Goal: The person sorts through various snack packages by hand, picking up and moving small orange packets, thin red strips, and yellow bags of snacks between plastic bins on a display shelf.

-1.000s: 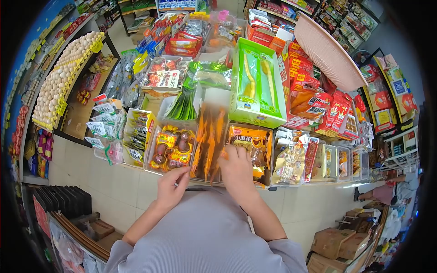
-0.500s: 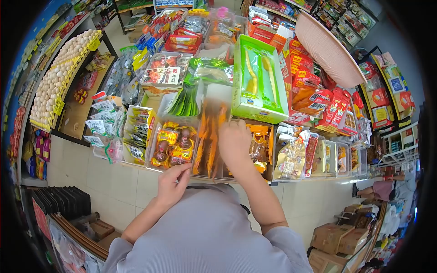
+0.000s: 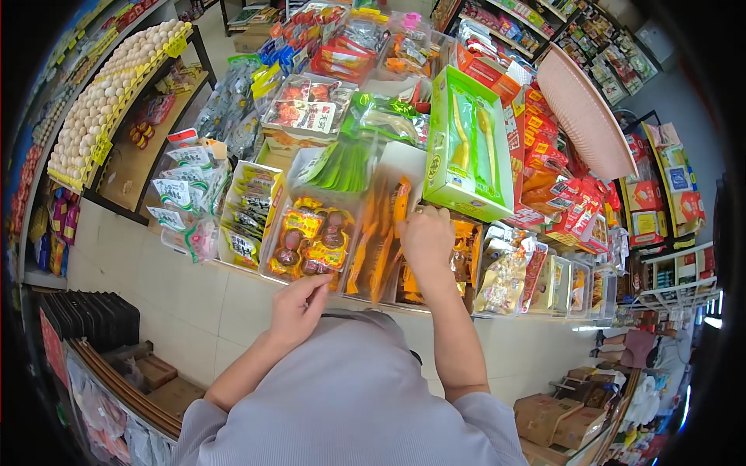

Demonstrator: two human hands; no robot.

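Observation:
My right hand (image 3: 428, 239) reaches down over the clear bin of orange packets (image 3: 382, 241), at its border with a bin of gold-wrapped packets (image 3: 465, 250). Its fingers are curled together with their tips pointing away from me, and what they pinch, if anything, is hidden. My left hand (image 3: 300, 309) rests by the front edge of the bin of round brown snacks in yellow-and-red packs (image 3: 311, 245). Its fingers are loosely closed, and nothing shows in them. Just beyond my right hand lies a bright green box (image 3: 468, 144) with long yellowish packed food.
Upright green packets (image 3: 339, 165) fill a bin behind the brown snacks. A large pink basket (image 3: 583, 113) leans at the right. Egg trays (image 3: 109, 105) stand on a left-hand rack. Cardboard boxes (image 3: 548, 419) sit low at the right, with another person (image 3: 641, 348) farther off.
The view has shifted, so the display sits farther right. My right hand stays over the bins, its fingers more bunched near the bins' border. The orange packets now lean more; my left hand barely moves.

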